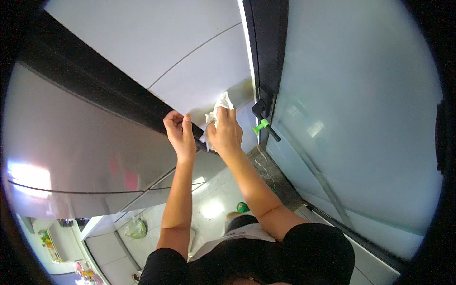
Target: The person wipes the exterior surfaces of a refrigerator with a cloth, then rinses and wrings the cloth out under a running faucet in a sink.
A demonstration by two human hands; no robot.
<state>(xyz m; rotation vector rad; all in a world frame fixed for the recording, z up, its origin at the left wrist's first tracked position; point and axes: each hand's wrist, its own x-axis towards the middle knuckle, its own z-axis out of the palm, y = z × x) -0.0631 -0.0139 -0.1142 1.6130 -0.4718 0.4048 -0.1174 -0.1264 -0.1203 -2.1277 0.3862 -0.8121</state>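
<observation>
My right hand [225, 133] is closed around a crumpled white cloth [224, 100], which bunches out above and left of the fingers, in front of the white tiled wall [199, 67]. Beside it, my left hand [180, 137] is at the dark edge [142, 103] of a glossy grey appliance, likely a refrigerator [89, 121]. Its fingers are curled and its thumb points up. Whether those fingers grip the edge is hidden. An orange spot shows at the thumb's tip.
To the right stands a frosted glass door [349, 107] with a black lever handle [259, 108] carrying a green suction-cup piece [262, 125]. Below are a dark stone threshold [263, 165], pale floor tiles [210, 185] and a plastic bag with something green [137, 228].
</observation>
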